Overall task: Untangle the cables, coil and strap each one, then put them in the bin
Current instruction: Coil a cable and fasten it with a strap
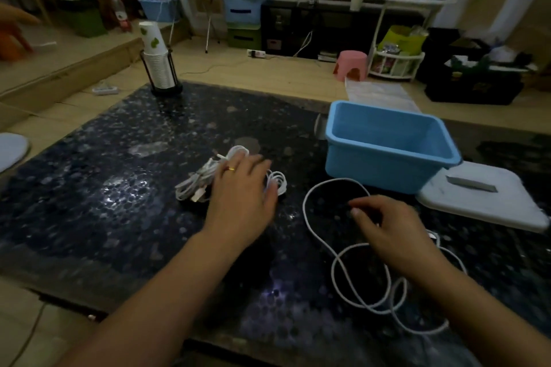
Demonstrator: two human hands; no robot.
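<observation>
dark table (119, 188); left hand (241, 188) on cable bundle (193, 185)

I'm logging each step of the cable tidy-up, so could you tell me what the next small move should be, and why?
Probably the right hand should start winding the loose white cable into a coil. It sprawls unstrapped in open loops, the blue bin looks empty, and the left hand rests on the tangled bundle.

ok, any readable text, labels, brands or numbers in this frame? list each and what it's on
None can be read.
Paper cups in the holder: green leaf-like marks only, no lettering.
Blue bin, white lid, white cables: no markings show.
Red bottle and packets on the white cart in the background: print too blurred to read.
</observation>
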